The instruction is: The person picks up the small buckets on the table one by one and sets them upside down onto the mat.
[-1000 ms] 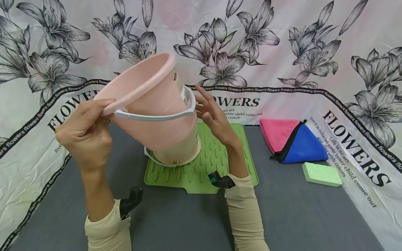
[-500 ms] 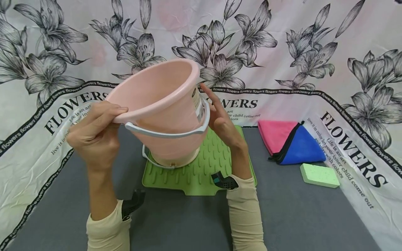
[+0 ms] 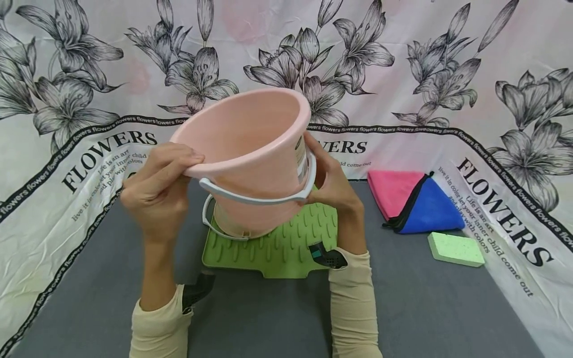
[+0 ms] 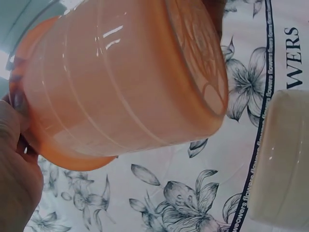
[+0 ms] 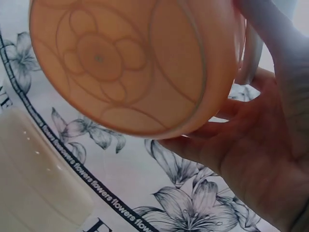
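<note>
A pink bucket [image 3: 250, 174] is held up, tilted, in front of me. My left hand [image 3: 158, 186] pinches its rim at the near left, thumb on top. My right hand [image 3: 337, 184] holds its right side behind the pale blue handle [image 3: 250, 199]. In the right wrist view the fingers [image 5: 207, 150] lie along the lower side, some tips hidden, and the bucket's base [image 5: 140, 67] shows a flower pattern. Lower down, a cream bucket [image 3: 226, 223] stands upside down, mostly hidden by the pink one.
A ribbed green mat [image 3: 309, 228] lies under the cream bucket on the grey tabletop [image 3: 268, 313]. To the right are a folded pink-and-blue cloth [image 3: 429, 209] and a light green sponge [image 3: 456, 249]. A flower-printed sheet [image 3: 385, 99] hangs behind.
The pink bucket has moved right and slightly down in my left hand, farther from the cream bucket. My right hand has come from beside it to holding its side.
</note>
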A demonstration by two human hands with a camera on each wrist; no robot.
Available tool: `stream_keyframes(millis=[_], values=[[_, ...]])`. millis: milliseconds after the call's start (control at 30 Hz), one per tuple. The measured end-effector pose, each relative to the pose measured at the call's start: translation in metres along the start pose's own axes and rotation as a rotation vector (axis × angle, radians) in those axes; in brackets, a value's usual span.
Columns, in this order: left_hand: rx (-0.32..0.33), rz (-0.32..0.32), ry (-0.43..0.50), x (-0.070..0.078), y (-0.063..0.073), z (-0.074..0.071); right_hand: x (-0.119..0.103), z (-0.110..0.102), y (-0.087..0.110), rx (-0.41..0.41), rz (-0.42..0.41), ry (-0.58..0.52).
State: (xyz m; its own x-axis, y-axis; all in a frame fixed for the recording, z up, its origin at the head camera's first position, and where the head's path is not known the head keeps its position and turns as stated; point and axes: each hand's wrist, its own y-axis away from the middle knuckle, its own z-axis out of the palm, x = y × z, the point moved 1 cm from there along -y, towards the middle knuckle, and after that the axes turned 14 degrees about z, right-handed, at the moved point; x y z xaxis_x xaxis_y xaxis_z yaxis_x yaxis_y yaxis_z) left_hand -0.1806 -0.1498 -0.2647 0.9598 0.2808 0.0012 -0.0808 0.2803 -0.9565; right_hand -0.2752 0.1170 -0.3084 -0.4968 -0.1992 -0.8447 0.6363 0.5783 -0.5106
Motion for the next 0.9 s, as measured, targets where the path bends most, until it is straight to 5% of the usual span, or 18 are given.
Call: stream_keyframes(millis=[167,333,400,467,533,667,800,900], values=[[-0.024,-0.071,-0.068,0.001,-0.001,0.008,-0.007,-0.012,0.005,0.071,-0.111,0.02],[0.036,-0.267,0.023,0.007,0.001,0.018,-0.017,-0.023,0.014,0.182,-0.222,-0.037],[0.006,-0.338,0.077,0.007,0.005,0.022,-0.02,-0.026,0.018,0.231,-0.257,-0.047],[-0.092,-0.377,0.089,0.005,0.011,0.027,-0.023,-0.028,0.021,0.276,-0.281,-0.058],[-0.233,-0.366,0.071,0.003,0.019,0.032,-0.025,-0.029,0.023,0.32,-0.295,-0.066],[-0.45,-0.244,0.062,0.001,0.034,0.043,-0.027,-0.031,0.028,0.413,-0.308,-0.067],[-0.601,-0.112,0.033,0.003,0.047,0.056,-0.028,-0.035,0.03,0.492,-0.297,-0.072],[-0.652,-0.058,-0.011,0.005,0.056,0.067,-0.029,-0.037,0.03,0.51,-0.277,-0.082]])
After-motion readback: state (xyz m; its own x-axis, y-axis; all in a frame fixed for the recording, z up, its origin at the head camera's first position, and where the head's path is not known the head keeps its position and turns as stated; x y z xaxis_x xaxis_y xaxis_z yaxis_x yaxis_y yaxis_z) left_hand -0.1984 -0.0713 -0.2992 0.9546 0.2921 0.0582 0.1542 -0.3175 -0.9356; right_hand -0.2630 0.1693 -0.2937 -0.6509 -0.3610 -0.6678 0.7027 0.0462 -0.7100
